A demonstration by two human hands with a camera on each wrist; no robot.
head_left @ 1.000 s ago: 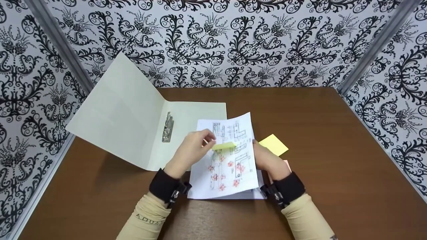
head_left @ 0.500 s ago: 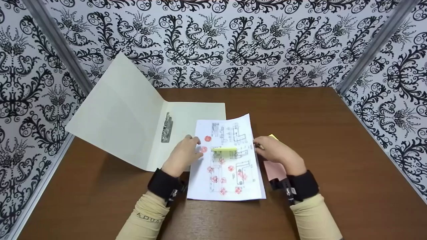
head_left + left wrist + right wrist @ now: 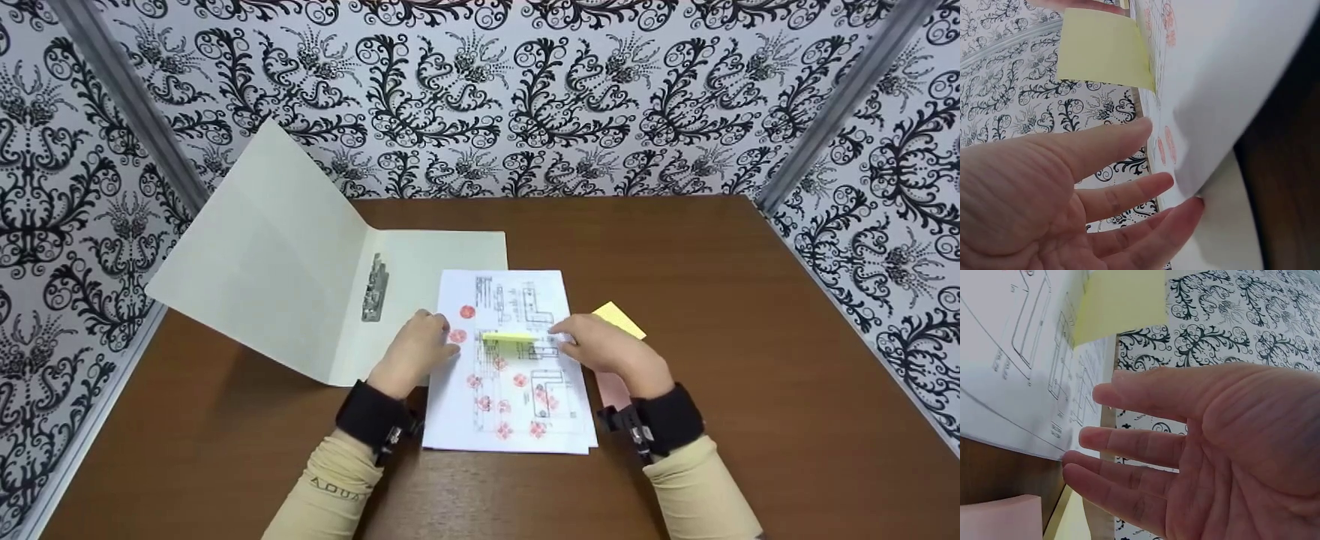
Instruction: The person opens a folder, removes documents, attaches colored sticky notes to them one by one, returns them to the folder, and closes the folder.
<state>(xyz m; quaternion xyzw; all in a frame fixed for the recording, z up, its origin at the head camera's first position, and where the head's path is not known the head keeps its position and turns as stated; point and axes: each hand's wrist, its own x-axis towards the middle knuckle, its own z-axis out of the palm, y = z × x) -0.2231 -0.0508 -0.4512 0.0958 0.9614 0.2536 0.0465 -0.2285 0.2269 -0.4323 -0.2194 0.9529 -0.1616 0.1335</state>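
A stack of printed sheets (image 3: 495,420) with line drawings and red stamp marks lies partly over an open cream folder (image 3: 442,251). A yellow sticky note (image 3: 510,337) stands up from the top sheet; both wrist views show its flat face. At the stack's left edge rests my left hand (image 3: 414,349), its fingers spread and touching the paper in the left wrist view. My right hand (image 3: 615,351) reaches over the right edge, fingers extended, fingertips on or just above the sheet near the note. Nothing is between the fingers of either hand.
The folder's cover (image 3: 262,255) leans upright at the left, with a metal clip (image 3: 376,289) by its spine. Right of the stack lie a yellow sticky pad (image 3: 619,319) and a pink one (image 3: 613,390), partly behind my right hand. Patterned walls (image 3: 480,97) enclose the brown table (image 3: 750,337).
My left hand has let go of the sticky note and moved to the stack's left edge. The lifted top sheet has come down flat. My right hand has moved from under it to on top.
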